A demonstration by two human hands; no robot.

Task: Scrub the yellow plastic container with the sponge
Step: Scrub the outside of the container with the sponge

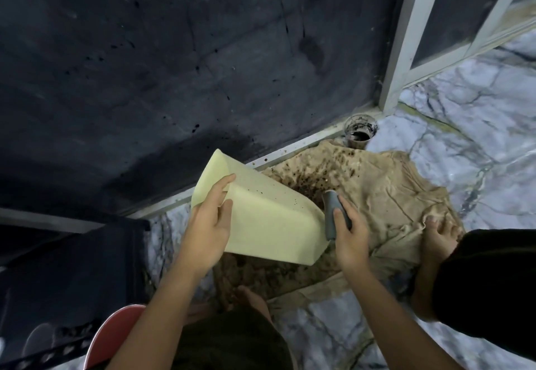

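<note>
Marble floor (pixel 452 108) w/ stained tan cloth (pixel 391 195), dirty drain (pixel 359 132) nr wall.

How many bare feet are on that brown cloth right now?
2. One foot presses the brown cloth at its right edge, below a dark trouser leg; the other foot stands on its near edge, partly hidden by clothing.

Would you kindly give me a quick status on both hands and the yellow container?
Left hand grips yellow container, tilted over soiled cloth. Right hand holds grey rolled sponge at container's edge. Dark specks on container wall.
</note>
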